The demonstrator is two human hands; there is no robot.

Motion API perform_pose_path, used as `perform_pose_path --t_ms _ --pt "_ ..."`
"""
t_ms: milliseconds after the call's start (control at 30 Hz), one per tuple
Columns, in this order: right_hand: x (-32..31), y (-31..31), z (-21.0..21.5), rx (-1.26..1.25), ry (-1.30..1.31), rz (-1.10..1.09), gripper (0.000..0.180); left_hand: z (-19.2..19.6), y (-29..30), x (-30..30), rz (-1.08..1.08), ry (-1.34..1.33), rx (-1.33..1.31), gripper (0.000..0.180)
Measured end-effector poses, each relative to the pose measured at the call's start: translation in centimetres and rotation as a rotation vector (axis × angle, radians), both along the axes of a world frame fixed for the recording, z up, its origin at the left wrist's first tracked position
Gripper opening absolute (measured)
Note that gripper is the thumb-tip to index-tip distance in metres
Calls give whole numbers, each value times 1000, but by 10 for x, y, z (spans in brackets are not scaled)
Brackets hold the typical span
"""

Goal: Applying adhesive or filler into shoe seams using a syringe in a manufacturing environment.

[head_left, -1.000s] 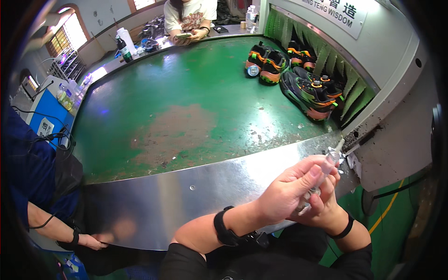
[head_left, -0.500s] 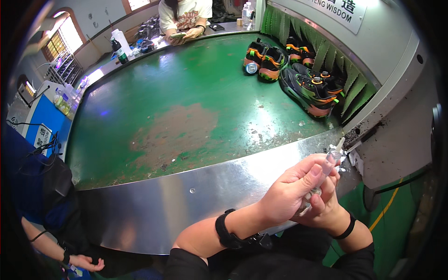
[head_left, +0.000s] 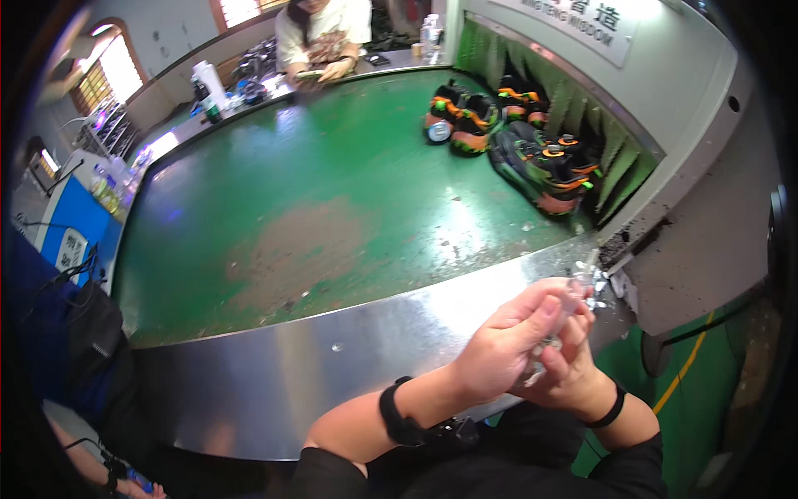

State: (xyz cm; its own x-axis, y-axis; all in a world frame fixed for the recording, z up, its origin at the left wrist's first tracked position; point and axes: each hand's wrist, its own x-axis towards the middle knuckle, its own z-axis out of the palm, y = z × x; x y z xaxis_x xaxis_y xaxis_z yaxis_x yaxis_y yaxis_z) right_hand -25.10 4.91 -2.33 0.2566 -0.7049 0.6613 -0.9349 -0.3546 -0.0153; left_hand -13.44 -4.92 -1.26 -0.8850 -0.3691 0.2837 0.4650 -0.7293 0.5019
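Both hands are up close together, near the R end of the long shiny silver metal strip [head_left: 266,378]. Btwn them is a see-thru tube w/ a thin pale tip [head_left: 574,294], & the tip points up & away. The L hand [head_left: 503,341] has its fingers bent round the tube, w/ its thumb lying along it. The R hand [head_left: 575,366] is curled round it too. Some fingers are hid, so can't tell how tight each one grips. White paper scraps [head_left: 622,288] lie just past the hands. A black band [head_left: 401,416] is on the L wrist.

Past the strip is a flat green table top [head_left: 249,183] w/ a brown worn patch. Black, orange & green sneakers [head_left: 540,170] sit at its R side, by the green hanging flaps [head_left: 628,179]. Across the table, a person in a white top [head_left: 332,33] holds a phone [head_left: 309,75]. Another person, in dark blue clothes [head_left: 50,320], is at the L edge, kinda blurry.
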Motion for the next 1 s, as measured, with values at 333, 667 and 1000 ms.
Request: perform_pose_path --t_ms 333,667,1000 --pt "-14 0 -26 -35 -58 75 90 -12 0 -3 -84 -104 -26 34" --pt "-19 2 -35 -82 6 56 95 -3 3 -8 184 -116 -288 31" --pt "-22 3 -21 -89 -17 117 81 -8 -1 -7 91 -8 -316 39"
